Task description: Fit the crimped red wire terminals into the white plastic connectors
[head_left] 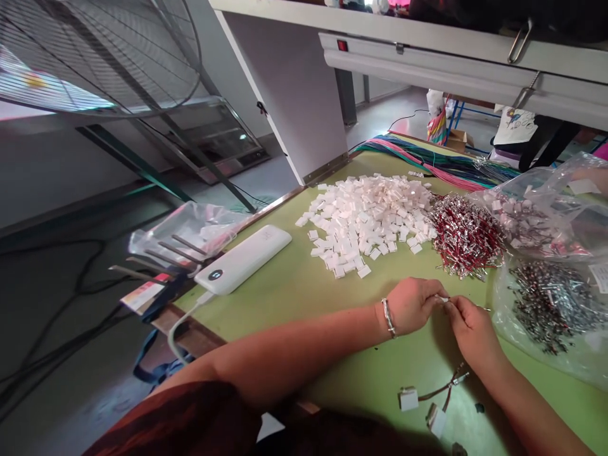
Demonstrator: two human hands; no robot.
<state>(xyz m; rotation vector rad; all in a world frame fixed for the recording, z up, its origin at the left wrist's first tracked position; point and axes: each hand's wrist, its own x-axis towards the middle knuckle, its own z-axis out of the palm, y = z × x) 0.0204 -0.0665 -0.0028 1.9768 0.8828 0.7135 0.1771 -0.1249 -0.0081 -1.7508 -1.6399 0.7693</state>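
Over the green tabletop, my left hand (414, 305), with a bracelet at the wrist, pinches a small white connector (443, 299). My right hand (470, 323) meets it fingertip to fingertip at the same piece; a thin metal tip shows just beyond its fingers. Behind the hands lies a wide heap of white connectors (370, 215). To its right is a pile of short red wires with metal terminals (468, 234). Below my hands, near the table's front edge, rest two white connectors with brown wires, one (408, 399) left of the other (436, 419).
A white power bank (244, 259) with a cable lies at the left. Clear plastic bags hold dark terminal wires (546, 304) and more parts at the right. Long green and pink wires (418, 158) lie at the back. A fan (99, 57) stands upper left.
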